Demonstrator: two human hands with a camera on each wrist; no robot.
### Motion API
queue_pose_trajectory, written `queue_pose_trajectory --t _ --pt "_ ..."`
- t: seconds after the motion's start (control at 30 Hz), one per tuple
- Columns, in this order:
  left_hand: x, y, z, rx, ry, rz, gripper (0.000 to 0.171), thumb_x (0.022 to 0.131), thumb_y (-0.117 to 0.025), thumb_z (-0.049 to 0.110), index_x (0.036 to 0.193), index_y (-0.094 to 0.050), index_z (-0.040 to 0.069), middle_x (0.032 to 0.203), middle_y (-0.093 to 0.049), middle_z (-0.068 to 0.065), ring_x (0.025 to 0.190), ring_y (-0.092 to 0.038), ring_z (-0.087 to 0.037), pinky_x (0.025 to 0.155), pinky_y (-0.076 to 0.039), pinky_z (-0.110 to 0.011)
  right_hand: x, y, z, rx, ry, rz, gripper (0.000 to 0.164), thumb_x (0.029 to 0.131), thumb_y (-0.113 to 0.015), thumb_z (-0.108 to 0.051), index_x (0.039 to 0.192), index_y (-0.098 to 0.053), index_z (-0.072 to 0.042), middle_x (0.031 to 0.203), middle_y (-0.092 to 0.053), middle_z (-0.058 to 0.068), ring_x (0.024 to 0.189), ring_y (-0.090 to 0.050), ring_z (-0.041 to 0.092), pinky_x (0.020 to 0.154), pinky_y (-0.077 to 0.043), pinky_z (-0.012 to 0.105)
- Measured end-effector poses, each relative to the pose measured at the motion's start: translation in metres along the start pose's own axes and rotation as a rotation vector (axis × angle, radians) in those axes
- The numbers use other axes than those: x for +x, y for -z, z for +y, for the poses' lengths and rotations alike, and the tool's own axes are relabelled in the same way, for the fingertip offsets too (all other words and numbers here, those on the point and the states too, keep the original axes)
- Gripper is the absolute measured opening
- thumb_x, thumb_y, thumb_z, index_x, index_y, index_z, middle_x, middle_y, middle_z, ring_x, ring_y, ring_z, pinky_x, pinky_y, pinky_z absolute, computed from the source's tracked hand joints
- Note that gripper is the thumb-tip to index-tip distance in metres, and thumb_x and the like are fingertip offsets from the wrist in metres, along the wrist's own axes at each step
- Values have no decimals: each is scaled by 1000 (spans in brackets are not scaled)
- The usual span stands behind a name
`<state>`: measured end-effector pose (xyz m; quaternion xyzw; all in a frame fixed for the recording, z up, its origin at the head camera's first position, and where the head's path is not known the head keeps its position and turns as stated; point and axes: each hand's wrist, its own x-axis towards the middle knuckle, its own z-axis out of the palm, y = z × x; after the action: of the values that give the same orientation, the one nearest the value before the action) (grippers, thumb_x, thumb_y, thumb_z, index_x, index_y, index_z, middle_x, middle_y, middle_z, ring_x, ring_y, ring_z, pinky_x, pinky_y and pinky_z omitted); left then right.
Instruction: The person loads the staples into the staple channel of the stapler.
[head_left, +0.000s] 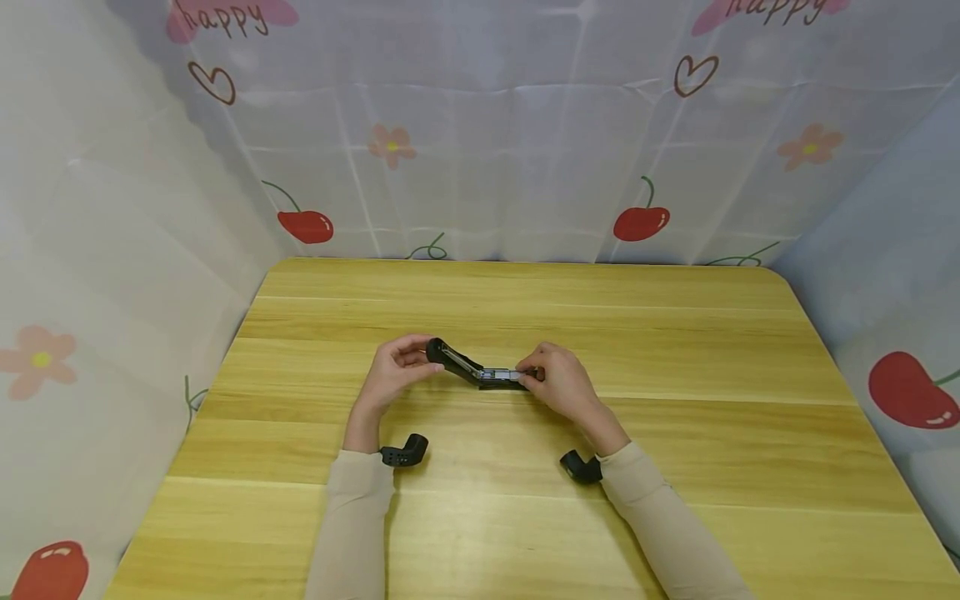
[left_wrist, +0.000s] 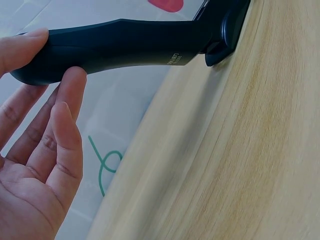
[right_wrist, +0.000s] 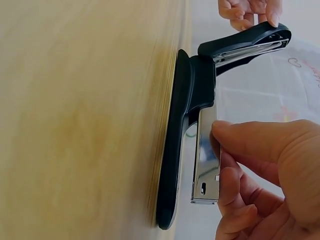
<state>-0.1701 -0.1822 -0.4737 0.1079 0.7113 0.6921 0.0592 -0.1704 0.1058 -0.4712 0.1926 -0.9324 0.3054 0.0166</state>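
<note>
A black stapler point(head_left: 456, 363) stands on the table with its top arm swung up and back to the left. My left hand point(head_left: 394, 367) pinches the end of that raised arm between thumb and fingertips; in the left wrist view the stapler's handle point(left_wrist: 120, 47) shows pale lettering near the hinge. On the other side, my right hand point(head_left: 561, 380) pinches the silver staple magazine point(right_wrist: 206, 160) with thumb and fingers. The magazine sits above the black base point(right_wrist: 172, 150), with a gap between them toward the front end. Whether staples lie inside cannot be seen.
The wooden table point(head_left: 480, 533) reaches back to a white curtain point(head_left: 480, 167) printed with cherries and flowers. Black wrist cameras point(head_left: 405, 451) hang inside both forearms, just above the tabletop. Pale sheets also border the left and right sides.
</note>
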Motion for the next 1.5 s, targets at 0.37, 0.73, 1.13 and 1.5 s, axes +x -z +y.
queue_pose_trajectory --t 0.37,0.73,1.13,1.5 --pt "0 -2 3 -18 -1 -7 47 80 -72 -7 125 -57 -13 100 -67 11 81 -65 -8 70 -54 -22 -7 0 7 19 11 66 13 82 -79 -12 95 -76 -10 89 -67 3 66 -51 11 59 -43 26" --pt "1 -2 2 -22 2 -8 47 81 -71 -8 125 -57 -12 99 -67 12 80 -65 -7 70 -54 -22 -26 22 33 39 -65 180 19 80 -79 -7 98 -75 -4 93 -66 9 66 -49 15 58 -40 27" --pt "-1 -2 4 -28 13 -2 47 81 -71 -6 126 -57 -12 99 -67 11 80 -65 -8 70 -54 -24 -47 31 66 54 -206 228 28 78 -82 -13 98 -70 4 87 -63 15 68 -52 20 63 -43 29" --pt "0 -1 3 -17 -4 -5 47 81 -71 -6 125 -57 -12 99 -67 12 80 -64 -7 71 -54 -23 -45 21 63 24 -303 154 33 82 -79 -27 98 -68 0 89 -66 14 76 -58 24 68 -46 35"
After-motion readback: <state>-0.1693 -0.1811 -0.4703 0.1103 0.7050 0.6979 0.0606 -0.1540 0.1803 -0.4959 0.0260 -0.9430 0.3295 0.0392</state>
